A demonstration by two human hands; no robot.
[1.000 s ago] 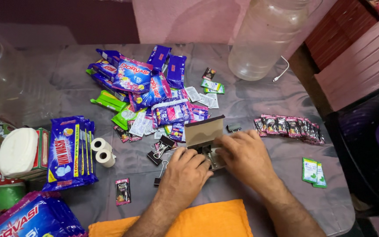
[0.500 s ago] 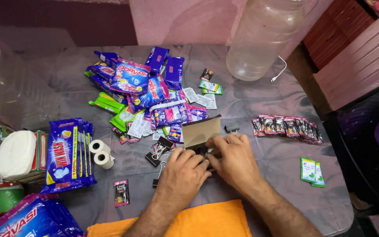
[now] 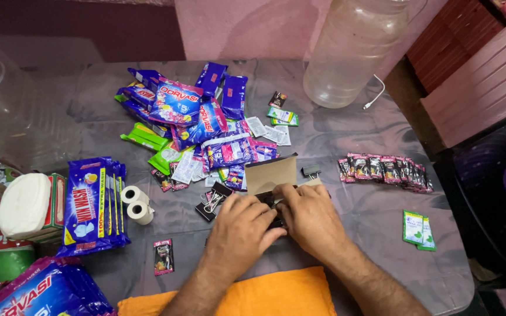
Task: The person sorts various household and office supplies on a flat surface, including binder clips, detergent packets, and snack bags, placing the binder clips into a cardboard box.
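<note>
My left hand (image 3: pixel 242 225) and my right hand (image 3: pixel 311 215) rest side by side on a small open cardboard box (image 3: pixel 272 174) in the middle of the grey table (image 3: pixel 358 146). The box's brown flap stands up just beyond my fingers. Both hands' fingers curl over dark items in the box (image 3: pixel 275 202), mostly hidden under them. A black binder clip (image 3: pixel 310 171) lies just right of the flap. More black clips (image 3: pixel 213 200) lie left of my left hand.
A heap of blue and purple sachets (image 3: pixel 197 120) lies beyond the box. A big clear jar (image 3: pixel 352 52) stands at the back right and a strip of dark sachets (image 3: pixel 385 169) at right. Blue packets (image 3: pixel 92 205), two small white rolls (image 3: pixel 136 205) and an orange cloth (image 3: pixel 265 295) are near.
My right hand has slid left over the box until it meets my left hand. The left hand has crept slightly forward onto the box.
</note>
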